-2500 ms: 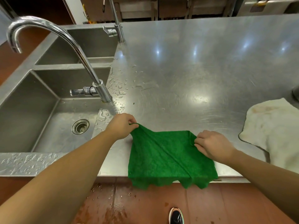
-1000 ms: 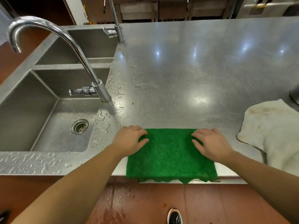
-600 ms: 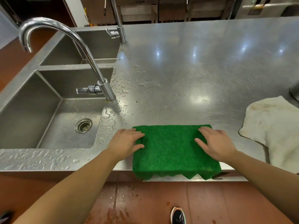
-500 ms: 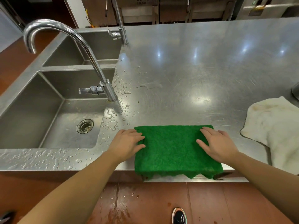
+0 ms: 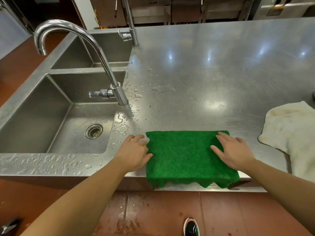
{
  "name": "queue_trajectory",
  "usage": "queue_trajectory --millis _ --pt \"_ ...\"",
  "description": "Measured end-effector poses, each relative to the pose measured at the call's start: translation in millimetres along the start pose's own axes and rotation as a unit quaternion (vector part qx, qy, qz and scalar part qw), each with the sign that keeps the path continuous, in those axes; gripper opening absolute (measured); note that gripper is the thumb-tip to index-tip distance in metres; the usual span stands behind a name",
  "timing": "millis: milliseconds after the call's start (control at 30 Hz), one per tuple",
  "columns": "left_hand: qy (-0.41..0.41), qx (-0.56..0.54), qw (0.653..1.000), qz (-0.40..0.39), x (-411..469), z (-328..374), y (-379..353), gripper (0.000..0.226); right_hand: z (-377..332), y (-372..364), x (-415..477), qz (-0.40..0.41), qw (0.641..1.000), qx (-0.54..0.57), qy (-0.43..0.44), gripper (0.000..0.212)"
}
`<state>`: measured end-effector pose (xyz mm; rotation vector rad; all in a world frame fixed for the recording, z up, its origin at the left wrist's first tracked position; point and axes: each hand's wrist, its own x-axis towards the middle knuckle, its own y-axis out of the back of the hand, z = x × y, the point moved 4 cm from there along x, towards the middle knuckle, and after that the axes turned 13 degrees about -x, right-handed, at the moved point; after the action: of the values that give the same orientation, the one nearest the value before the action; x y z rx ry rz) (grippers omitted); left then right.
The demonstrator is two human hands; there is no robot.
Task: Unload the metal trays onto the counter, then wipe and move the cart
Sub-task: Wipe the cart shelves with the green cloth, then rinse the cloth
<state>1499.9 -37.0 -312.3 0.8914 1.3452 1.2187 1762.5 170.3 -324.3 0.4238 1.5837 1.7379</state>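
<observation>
A folded green cloth (image 5: 185, 157) lies flat on the steel counter (image 5: 213, 74), its near edge hanging a little over the counter's front rim. My left hand (image 5: 133, 151) rests at the cloth's left edge, thumb touching it, fingers spread on the wet steel. My right hand (image 5: 233, 150) lies palm down on the cloth's right part with fingers apart. Neither hand grips the cloth. No metal tray or cart is in view.
A double sink (image 5: 56, 120) with a tall curved tap (image 5: 104, 65) lies to the left, its rim covered in water drops. A crumpled white cloth (image 5: 289, 130) sits at the counter's right. My shoe (image 5: 191, 227) stands on the red tiled floor below.
Earlier both hands pinched the cloth's top corners; it has since been folded and laid flat. In the last half second my left hand slid off to the cloth's left edge.
</observation>
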Motion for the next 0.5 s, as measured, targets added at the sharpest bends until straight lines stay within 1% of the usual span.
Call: queue_trajectory --millis 33,133,167,267,400,500 --pt "0.006 -0.019 1.0 0.007 3 2 2 0.068 -1 1 0 0.001 1.0 -0.003 -0.001 0.064" --pt "0.027 -0.078 0.997 0.006 11 6 3 0.052 -4 5 1 0.002 1.0 -0.002 -0.007 0.063" --pt "0.031 -0.081 0.996 -0.004 12 7 2 0.051 -4 6 2 0.003 1.0 0.0 -0.009 0.063" --pt "0.058 -0.071 0.995 -0.03 10 4 -3 0.053 -3 7 2 0.002 1.0 0.0 -0.009 0.062" --pt "0.093 -0.079 0.993 -0.009 11 0 -2 0.059 -2 6 1 -0.002 1.0 -0.005 -0.009 0.062" --pt "0.094 -0.109 0.99 0.0 14 4 -1 0.059 -5 10 1 0.0 1.0 0.007 -0.014 0.061"
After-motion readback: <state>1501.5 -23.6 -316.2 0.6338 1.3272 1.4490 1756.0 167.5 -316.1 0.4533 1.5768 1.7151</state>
